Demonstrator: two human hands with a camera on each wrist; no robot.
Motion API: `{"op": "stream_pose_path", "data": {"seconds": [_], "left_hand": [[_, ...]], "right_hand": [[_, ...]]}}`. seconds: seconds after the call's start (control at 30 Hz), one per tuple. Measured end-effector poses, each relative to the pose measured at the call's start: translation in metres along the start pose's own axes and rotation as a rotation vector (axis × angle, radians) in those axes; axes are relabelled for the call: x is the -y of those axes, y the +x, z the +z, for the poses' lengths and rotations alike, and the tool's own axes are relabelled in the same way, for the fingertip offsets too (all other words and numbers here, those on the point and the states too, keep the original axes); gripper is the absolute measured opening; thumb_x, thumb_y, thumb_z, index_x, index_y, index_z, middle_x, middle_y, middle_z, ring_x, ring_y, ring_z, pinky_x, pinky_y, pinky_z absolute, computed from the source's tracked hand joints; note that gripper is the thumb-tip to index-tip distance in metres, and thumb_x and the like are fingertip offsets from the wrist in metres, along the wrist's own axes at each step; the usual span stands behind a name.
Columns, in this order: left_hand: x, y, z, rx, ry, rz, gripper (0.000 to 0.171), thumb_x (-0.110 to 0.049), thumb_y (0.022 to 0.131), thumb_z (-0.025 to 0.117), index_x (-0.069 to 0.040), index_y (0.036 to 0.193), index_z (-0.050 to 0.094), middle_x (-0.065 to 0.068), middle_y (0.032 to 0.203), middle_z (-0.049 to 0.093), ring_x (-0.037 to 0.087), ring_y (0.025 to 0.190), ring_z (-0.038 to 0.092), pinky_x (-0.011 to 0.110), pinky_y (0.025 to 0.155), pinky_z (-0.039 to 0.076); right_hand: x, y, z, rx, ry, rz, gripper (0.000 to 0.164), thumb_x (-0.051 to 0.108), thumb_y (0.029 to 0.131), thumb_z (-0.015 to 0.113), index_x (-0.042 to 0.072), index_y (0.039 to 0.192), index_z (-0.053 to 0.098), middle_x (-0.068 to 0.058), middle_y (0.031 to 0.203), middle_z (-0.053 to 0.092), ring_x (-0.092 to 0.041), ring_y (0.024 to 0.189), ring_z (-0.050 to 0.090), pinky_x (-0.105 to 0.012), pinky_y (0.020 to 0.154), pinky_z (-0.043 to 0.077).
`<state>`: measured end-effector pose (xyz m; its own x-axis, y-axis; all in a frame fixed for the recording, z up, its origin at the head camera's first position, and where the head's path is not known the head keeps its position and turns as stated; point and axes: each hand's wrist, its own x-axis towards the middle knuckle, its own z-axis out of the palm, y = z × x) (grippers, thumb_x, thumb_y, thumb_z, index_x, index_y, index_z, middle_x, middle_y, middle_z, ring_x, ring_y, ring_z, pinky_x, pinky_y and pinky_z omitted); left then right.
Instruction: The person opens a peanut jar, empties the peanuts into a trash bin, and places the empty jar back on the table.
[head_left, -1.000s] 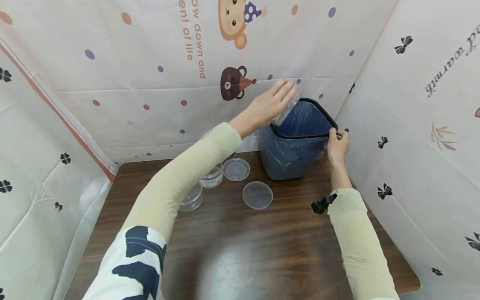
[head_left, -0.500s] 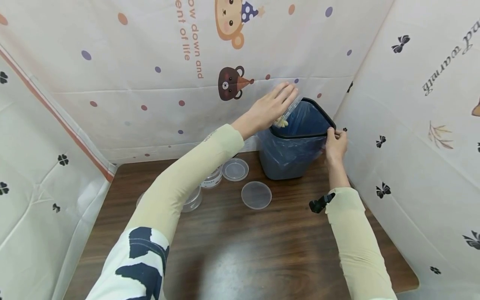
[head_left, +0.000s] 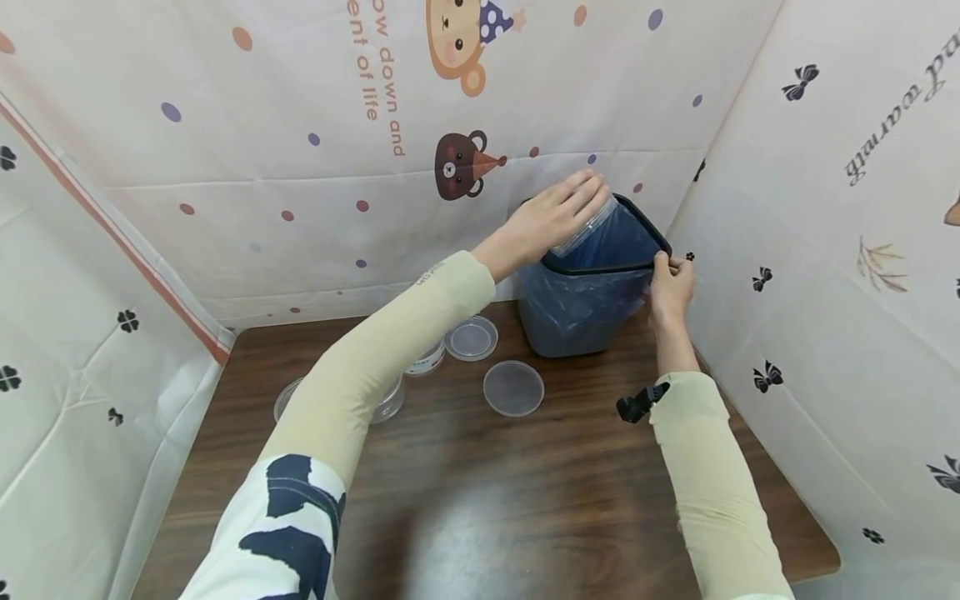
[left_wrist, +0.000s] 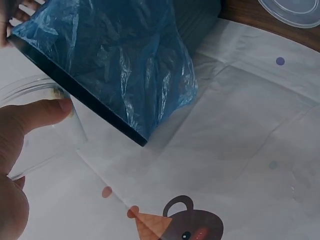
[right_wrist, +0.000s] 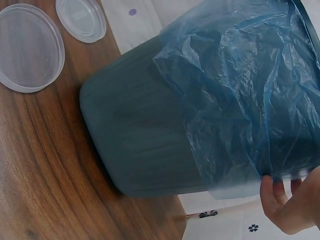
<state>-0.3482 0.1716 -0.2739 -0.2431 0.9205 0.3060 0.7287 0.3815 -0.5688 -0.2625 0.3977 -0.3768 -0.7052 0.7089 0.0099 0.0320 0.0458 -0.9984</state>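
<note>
My left hand [head_left: 551,218] grips a clear round plastic container [head_left: 590,227] and holds it tipped over the mouth of a dark trash bin [head_left: 562,325]. In the left wrist view the thumb presses on the container's wall, and a small yellowish bit shows near its rim. A thin blue bag [right_wrist: 220,95] lines the bin and hangs down over its outside. With thumb and fingers, my right hand [head_left: 672,290] pinches the bin's black rim and bag at the right corner. The bottom of the bin's inside is hidden.
Two clear round lids, a near lid [head_left: 513,388] and a far lid [head_left: 471,338], lie on the wooden table [head_left: 570,483]. Left of them stand a labelled clear tub [head_left: 427,360] and another clear tub [head_left: 390,403], partly behind my left sleeve. Printed cloth walls enclose the table.
My left hand has moved slightly right with the container, further over the bin. Pale pieces seen at the container's mouth half a second ago no longer show there. My right hand keeps its grip.
</note>
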Motion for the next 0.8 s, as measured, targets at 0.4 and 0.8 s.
{"op": "stream_pose_path", "data": {"seconds": [0.4,0.8], "left_hand": [[-0.0071,-0.0024,0.0036,-0.027,0.093,0.111,0.068,0.01,0.103,0.039,-0.011,0.163,0.017,0.01,0.169,0.016,0.025,0.156,0.013,0.038,0.126,0.014],[-0.0036,-0.0051,0.0071,-0.1,0.172,0.145,0.068,0.013,0.102,0.037,-0.013,0.163,0.022,0.008,0.168,0.022,0.023,0.155,0.019,0.038,0.126,0.014]], "right_hand": [[-0.0007,-0.0006,0.003,-0.018,-0.031,-0.019,0.019,0.043,0.104,0.048,0.025,0.106,0.05,0.008,0.107,0.047,-0.008,0.09,0.047,-0.034,0.082,0.056],[-0.0031,0.0009,0.0033,-0.028,0.008,-0.041,0.018,0.041,0.103,0.05,0.023,0.102,0.049,0.006,0.105,0.047,-0.009,0.083,0.046,-0.026,0.067,0.055]]}}
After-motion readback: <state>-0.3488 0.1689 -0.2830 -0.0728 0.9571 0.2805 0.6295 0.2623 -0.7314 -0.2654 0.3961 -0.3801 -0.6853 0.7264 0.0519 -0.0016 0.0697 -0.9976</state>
